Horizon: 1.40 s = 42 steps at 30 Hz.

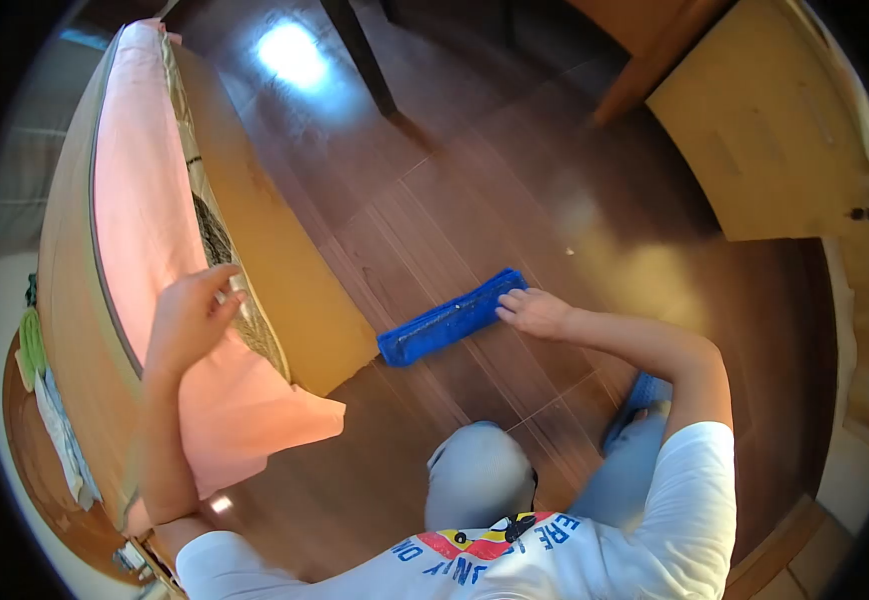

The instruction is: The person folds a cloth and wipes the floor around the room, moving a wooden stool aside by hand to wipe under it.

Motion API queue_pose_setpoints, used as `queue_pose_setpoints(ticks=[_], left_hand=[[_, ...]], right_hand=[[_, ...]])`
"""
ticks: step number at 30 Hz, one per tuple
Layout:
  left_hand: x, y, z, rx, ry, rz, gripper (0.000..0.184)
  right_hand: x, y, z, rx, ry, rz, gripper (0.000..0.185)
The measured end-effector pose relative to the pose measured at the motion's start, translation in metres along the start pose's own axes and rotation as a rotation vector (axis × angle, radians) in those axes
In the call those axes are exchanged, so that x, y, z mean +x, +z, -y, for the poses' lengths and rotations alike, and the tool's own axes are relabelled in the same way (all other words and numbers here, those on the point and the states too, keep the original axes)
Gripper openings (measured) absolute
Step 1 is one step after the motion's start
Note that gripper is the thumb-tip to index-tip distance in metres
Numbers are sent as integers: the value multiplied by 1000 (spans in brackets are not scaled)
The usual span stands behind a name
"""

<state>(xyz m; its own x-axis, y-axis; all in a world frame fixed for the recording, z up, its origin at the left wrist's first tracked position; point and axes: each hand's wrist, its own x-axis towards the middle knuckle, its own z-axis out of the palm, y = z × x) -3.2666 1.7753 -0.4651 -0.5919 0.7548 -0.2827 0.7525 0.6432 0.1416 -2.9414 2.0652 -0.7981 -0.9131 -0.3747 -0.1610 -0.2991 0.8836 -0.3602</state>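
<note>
A long, folded blue cloth (450, 322) with pale specks of dirt on it stretches over the wooden floor in front of me. Its right end is gripped by my right hand (537, 312), fingers bent over the edge. My left hand (193, 318) is over the side of the bed, near the pink sheet (140, 150). Its fingers are loosely bent, with the thumb apart and nothing between them. Whether that hand rests on the sheet, I cannot tell.
The bed's tan side panel (265, 230) runs along the left. A dark furniture leg (360, 60) stands at the top, and a light wooden cabinet (765, 130) is on the right. A round stool (40, 455) with cloths is at far left. My knee (480, 475) is below the cloth.
</note>
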Motion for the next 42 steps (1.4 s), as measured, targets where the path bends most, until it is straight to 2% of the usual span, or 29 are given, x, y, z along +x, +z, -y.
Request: queue_pose_setpoints(ticks=[2, 5, 7, 8, 11, 12, 14, 15, 16, 17, 19, 22, 23, 25, 28, 31, 32, 36, 40, 42], left_hand=[[1, 2, -3, 39, -34, -13, 30], [2, 3, -9, 40, -89, -3, 23], [3, 3, -12, 77, -85, 6, 22], [3, 5, -13, 101, -50, 4, 20], [6, 15, -11, 487, 238, -7, 18], [3, 30, -21, 700, 219, 64, 18], [0, 67, -61, 556, 515, 115, 25], [-10, 110, -76, 308, 455, 37, 20], [-15, 125, -112, 490, 529, 309, 16], [-21, 174, -127, 306, 366, 339, 13], [-24, 247, -144, 262, 330, 557, 26], [-35, 357, -125, 319, 328, 159, 52], [-31, 373, -127, 252, 264, 193, 58], [-31, 387, -136, 110, 139, 273, 69], [-45, 397, -164, 60, 13, 83, 74], [-49, 397, -190, -21, -62, 104, 78], [-48, 398, -197, -35, -73, 82, 78], [-37, 412, -216, -102, -155, -18, 77], [-9, 422, -216, -183, -266, -162, 72], [6, 421, -221, -258, -342, -182, 70]], right_hand=[[17, 24, -1, -60, -104, -154, 31], [31, 44, -14, -74, -86, 28, 38], [30, 44, -24, -155, -193, -8, 41], [28, 43, -28, -195, -245, -25, 42], [24, 42, -39, -245, -341, -44, 45], [25, 42, -44, -228, -363, -66, 45], [27, 43, -52, -197, -416, -110, 45], [28, 42, -53, -185, -417, -113, 45], [29, 39, -51, -178, -415, -118, 45], [30, 38, -50, -173, -411, -123, 45], [33, 39, -54, -156, -435, -179, 41], [34, 40, -58, -138, -455, -153, 36], [33, 41, -64, -130, -471, -177, 35], [32, 42, -69, -95, -499, -220, 33], [32, 42, -72, -66, -467, -203, 31], [45, 42, -83, -117, -471, -261, 32], [51, 40, -86, -112, -418, -180, 33], [81, 36, -90, -310, -403, -150, 40], [139, 30, -95, -329, -447, -279, 39], [158, 14, -82, -293, -345, -159, 40]])
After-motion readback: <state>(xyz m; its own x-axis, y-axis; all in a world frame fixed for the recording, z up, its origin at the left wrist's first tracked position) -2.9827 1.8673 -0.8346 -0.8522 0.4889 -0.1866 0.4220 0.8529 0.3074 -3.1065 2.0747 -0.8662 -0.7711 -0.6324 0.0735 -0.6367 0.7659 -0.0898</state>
